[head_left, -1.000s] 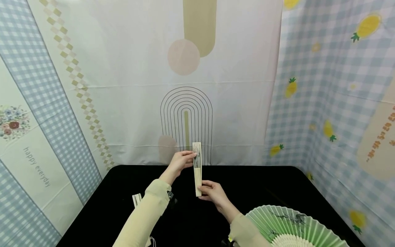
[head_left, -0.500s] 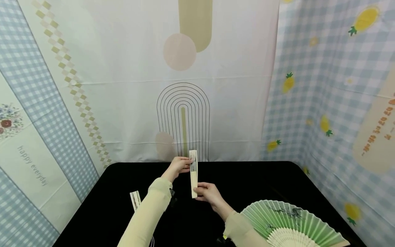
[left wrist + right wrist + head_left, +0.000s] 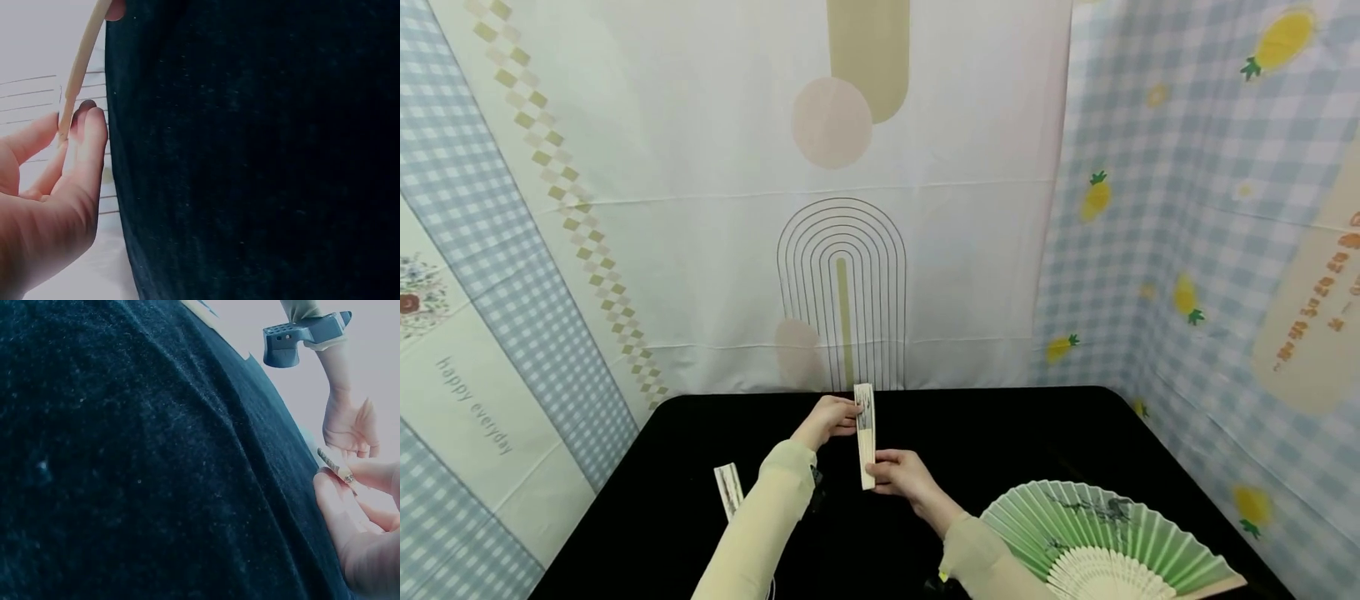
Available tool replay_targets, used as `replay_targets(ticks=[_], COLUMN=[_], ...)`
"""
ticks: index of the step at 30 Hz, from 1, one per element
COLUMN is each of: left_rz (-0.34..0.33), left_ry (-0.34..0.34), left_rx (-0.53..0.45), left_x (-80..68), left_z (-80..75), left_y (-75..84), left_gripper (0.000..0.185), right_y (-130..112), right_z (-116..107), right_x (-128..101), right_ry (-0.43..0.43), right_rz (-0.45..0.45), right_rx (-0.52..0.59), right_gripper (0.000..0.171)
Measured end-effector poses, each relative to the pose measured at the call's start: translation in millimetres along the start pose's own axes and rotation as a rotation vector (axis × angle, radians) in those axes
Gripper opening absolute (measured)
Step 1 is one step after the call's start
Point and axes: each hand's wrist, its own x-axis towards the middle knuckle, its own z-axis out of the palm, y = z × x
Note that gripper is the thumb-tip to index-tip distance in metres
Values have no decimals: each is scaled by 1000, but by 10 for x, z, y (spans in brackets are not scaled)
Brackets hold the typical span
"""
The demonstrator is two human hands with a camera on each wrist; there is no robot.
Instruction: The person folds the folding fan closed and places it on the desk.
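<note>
One folded fan (image 3: 867, 446) spans our grip — our left hand (image 3: 829, 421) pinches it near the wide end, our right hand (image 3: 907, 477) at the narrow end, thumbs and fingers closed on it.

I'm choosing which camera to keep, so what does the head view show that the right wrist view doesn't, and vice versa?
Only the head view: the spread green fan and the pineapple-print cloth. Only the right wrist view: small holes in the device worn above the left hand, and a shiny bit at the end of the folded fan. Both: the left hand, the right hand, the folded fan and the dark cloth.
</note>
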Motion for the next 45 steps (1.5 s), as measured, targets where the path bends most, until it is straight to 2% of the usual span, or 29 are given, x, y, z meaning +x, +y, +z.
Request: replay_targets(ticks=[11, 17, 28, 45], left_rz=[-21, -29, -54, -23], left_ry=[2, -28, 19, 36], left_rx=[19, 17, 4, 49], left_x=[-35, -43, -62, -115], left_z=[-50, -82, -106, -112], left_y=[-114, -149, -124, -84], left_gripper=[37, 30, 28, 29], right_y=[46, 65, 97, 47], right_z=[51, 55, 67, 94], right_x=[18, 14, 41, -43], right_ry=[6, 9, 20, 35], right_rz=[-2, -5, -3, -47], right_rx=[-19, -25, -40, -105], right_gripper=[41, 40, 41, 37])
